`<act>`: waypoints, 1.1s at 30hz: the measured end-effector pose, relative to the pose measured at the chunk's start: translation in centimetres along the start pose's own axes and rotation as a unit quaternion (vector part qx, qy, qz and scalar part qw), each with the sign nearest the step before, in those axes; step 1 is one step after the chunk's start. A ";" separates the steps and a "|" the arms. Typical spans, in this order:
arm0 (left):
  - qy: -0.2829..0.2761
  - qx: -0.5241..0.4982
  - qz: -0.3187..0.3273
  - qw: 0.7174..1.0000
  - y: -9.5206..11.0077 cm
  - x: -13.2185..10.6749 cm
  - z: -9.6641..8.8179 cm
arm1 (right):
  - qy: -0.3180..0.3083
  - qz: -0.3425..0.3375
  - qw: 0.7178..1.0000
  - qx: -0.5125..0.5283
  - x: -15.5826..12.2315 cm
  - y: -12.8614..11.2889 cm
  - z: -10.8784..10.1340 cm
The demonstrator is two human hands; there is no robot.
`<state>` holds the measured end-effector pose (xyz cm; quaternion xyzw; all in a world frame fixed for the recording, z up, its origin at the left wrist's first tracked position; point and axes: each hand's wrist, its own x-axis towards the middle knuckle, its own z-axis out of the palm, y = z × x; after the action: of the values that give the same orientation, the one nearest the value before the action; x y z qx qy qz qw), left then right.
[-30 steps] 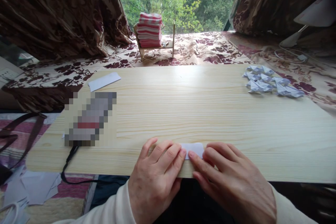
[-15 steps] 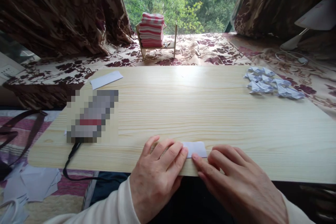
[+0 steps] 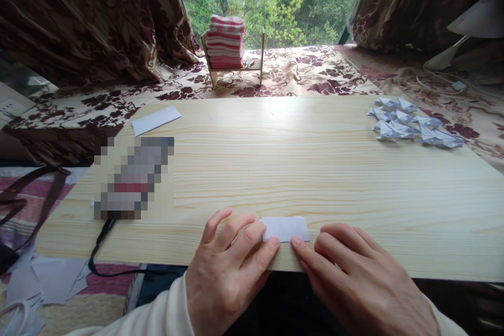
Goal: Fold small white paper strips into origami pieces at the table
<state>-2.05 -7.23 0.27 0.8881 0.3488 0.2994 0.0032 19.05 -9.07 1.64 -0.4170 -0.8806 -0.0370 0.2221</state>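
The left hand [image 3: 230, 262] is loosely spread, palm down, gripping nothing; its index fingertip rests on the near edge of a small white paper rectangle [image 3: 285, 228], and the next fingertip touches the paper's left end. The right hand [image 3: 358, 273] is half curled, with its index fingertip at the near edge towards the right end; it presses rather than pinches. Both thumbs are low and mostly hidden.

The paper lies flat near the front edge of a pale wood-grain tabletop [image 3: 268, 168], between the two hands. It looks almost weightless, thin and easily creased, probably stiffer along any fold, and likely to skid on the smooth wood. Light fingertip pressure near both ends of the close edge should steady it; a hard tug could crumple or tear it.

Farther out, to the left, are a pixelated object [image 3: 134, 176] with a black cable [image 3: 99, 244] and, beyond it, a longer white paper strip [image 3: 156, 121]. At the far right sits a cluster of pointed folded-paper pieces [image 3: 409, 123].
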 end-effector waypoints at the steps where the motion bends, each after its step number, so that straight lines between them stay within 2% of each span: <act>1: -0.005 0.005 0.002 1.000 0.0 0.0 -0.1 | 0.004 0.004 1.000 0.000 -0.1 0.0 -0.1; 8: -0.010 0.008 0.006 1.000 0.2 0.2 -0.6 | -0.022 0.028 0.999 0.035 0.0 0.3 -0.4; 15: -0.014 0.009 0.015 1.000 0.3 0.5 -0.7 | -0.029 0.005 1.000 0.005 0.9 -0.3 0.1; 23: -0.022 0.004 0.020 1.000 0.1 0.7 -0.8 | -0.018 0.025 0.999 0.018 0.5 1.0 -1.4; 27: -0.031 0.020 0.034 0.999 0.1 0.7 -0.7 | 0.045 0.010 0.999 0.025 1.3 0.9 -0.5; 33: -0.059 -0.021 0.029 0.998 -0.4 0.6 -0.4 | 0.048 -0.008 0.998 0.043 1.8 0.6 1.3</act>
<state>-2.21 -6.62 0.85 0.9139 0.3154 0.2535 0.0335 18.04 -7.05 1.12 -0.3981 -0.8728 -0.0211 0.2818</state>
